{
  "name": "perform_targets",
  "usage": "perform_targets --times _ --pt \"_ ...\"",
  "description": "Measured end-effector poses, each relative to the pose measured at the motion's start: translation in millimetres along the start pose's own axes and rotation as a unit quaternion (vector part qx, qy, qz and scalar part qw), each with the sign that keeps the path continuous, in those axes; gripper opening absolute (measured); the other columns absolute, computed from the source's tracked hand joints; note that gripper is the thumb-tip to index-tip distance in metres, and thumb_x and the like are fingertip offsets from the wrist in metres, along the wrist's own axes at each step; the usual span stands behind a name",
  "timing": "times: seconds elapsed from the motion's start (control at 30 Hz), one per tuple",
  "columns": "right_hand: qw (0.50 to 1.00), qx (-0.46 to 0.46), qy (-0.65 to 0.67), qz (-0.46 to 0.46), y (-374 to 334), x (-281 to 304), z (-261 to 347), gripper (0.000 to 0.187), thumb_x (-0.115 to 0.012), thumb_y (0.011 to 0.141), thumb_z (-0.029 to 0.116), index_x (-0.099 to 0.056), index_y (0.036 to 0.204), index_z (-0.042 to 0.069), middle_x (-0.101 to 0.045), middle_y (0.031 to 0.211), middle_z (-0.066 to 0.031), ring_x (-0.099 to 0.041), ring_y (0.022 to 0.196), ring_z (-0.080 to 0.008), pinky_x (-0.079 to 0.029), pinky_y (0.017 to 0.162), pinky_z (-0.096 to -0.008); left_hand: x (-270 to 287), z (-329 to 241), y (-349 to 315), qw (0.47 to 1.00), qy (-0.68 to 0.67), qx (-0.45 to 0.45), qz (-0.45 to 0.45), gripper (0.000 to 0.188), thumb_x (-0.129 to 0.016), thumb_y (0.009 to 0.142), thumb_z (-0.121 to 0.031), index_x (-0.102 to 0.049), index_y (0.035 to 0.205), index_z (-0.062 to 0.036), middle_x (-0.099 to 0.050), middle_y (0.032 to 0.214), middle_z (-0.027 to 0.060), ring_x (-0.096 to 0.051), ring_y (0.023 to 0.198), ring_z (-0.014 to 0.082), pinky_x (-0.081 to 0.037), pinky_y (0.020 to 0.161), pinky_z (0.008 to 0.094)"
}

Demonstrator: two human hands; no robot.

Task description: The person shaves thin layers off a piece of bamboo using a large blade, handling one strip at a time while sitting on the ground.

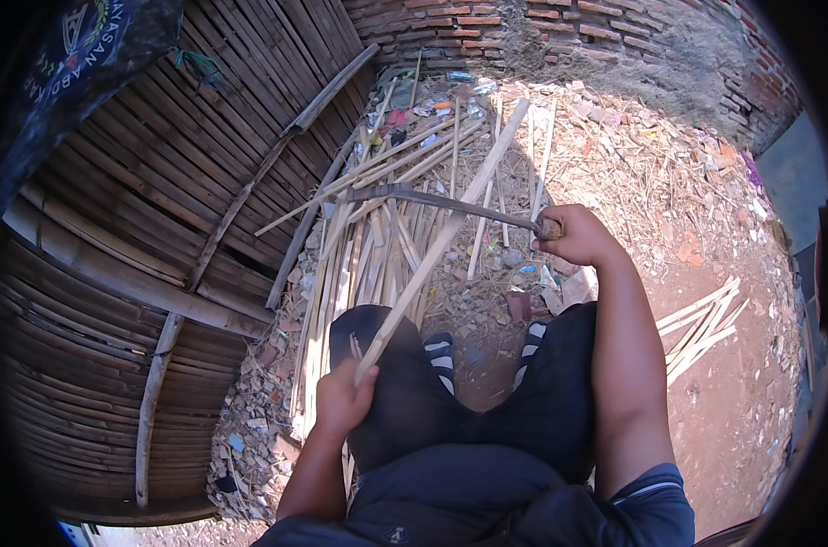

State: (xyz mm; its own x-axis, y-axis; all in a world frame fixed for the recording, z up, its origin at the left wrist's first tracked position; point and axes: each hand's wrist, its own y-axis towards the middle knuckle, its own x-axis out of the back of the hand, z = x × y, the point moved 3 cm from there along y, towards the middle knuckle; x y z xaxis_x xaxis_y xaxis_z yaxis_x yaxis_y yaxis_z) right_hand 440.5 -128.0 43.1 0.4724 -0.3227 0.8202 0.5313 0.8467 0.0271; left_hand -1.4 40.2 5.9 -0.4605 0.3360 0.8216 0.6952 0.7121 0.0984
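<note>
My left hand [343, 398] is closed round the near end of a long pale bamboo strip [416, 283], above my left thigh. The strip slants up and away to the right. In my right hand [578, 235] is the handle of a machete [469, 208], its long dark blade reaching left across the strip. Blade and strip cross near the strip's middle; whether they touch I cannot tell. Beneath them, a pile of split bamboo strips [339, 294] lies on the ground by my left leg.
A bamboo slat wall [222, 137] stands along the left, with a dark printed banner [86, 55] at its top. A brick wall [605, 32] closes the far side. Several short strips [701, 328] lie on the dirt at right. Rubble and litter [678, 173] cover the ground ahead.
</note>
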Motion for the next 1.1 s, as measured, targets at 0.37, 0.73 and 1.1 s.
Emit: perform_targets --times 0.37,0.73,1.1 --pt "0.996 -0.048 -0.078 -0.015 -7.2 3.2 17.8 0.036 -0.084 0.084 0.036 -0.076 0.11 0.012 -0.076 0.102 -0.018 -0.072 0.1 -0.0397 -0.057 0.088 -0.0496 -0.1 -9.5 5.7 1.0 -0.002 0.0 0.003 0.029 -0.07 0.101 -0.033 -0.068 0.095 -0.0048 -0.069 0.074 0.022 -0.071 0.071 0.0443 -0.054 0.063 0.05" --pt "0.977 -0.163 -0.075 -0.112 3.3 15.2 1.0 0.038 -0.082 0.085 0.031 -0.076 0.118 0.012 -0.076 0.106 -0.0193 -0.073 0.103 -0.0396 -0.057 0.091 -0.0502 -0.1 -5.4 4.6 0.999 0.038 -0.009 0.006 0.032 -0.069 0.102 -0.036 -0.068 0.096 -0.0046 -0.07 0.076 0.0234 -0.071 0.073 0.0461 -0.055 0.066 0.0522" --pt "0.982 0.095 -0.124 0.106 -6.1 -29.1 67.8 0.037 -0.085 0.081 0.033 -0.077 0.111 0.012 -0.076 0.1 -0.0181 -0.072 0.1 -0.0407 -0.057 0.088 -0.0508 4.2 -10.0 4.5 0.999 0.048 0.011 0.015 0.034 -0.069 0.102 -0.038 -0.069 0.097 -0.0042 -0.07 0.077 0.0231 -0.071 0.074 0.0459 -0.055 0.066 0.0525"
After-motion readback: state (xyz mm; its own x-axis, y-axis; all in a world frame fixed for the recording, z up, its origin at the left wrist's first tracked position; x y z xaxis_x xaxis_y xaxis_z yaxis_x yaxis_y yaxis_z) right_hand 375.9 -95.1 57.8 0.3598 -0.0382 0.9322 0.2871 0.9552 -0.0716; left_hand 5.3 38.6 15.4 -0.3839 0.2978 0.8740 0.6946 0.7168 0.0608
